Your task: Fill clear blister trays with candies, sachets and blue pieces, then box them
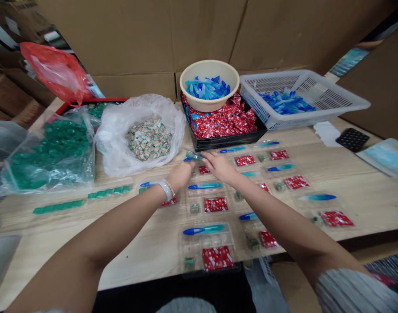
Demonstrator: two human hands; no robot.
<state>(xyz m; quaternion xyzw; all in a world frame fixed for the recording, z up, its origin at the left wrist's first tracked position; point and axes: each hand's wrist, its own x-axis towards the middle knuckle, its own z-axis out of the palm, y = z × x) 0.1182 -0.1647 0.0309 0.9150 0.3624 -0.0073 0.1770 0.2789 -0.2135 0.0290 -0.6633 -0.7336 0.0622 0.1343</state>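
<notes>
Shiny greenish pc (194,155), long & thin, tilted a bit, by a tray's top end; too blurry for more. Flat see-thru trays (223,238) lie in rows w/ blue pointy sticks (203,230), red pkts w/ white spots (217,258), & sm. sq. bits (189,262).

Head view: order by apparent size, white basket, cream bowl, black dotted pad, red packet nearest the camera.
1. White basket
2. Cream bowl
Unranked: black dotted pad and red packet; they look alike, and the packet is nearer.
</notes>
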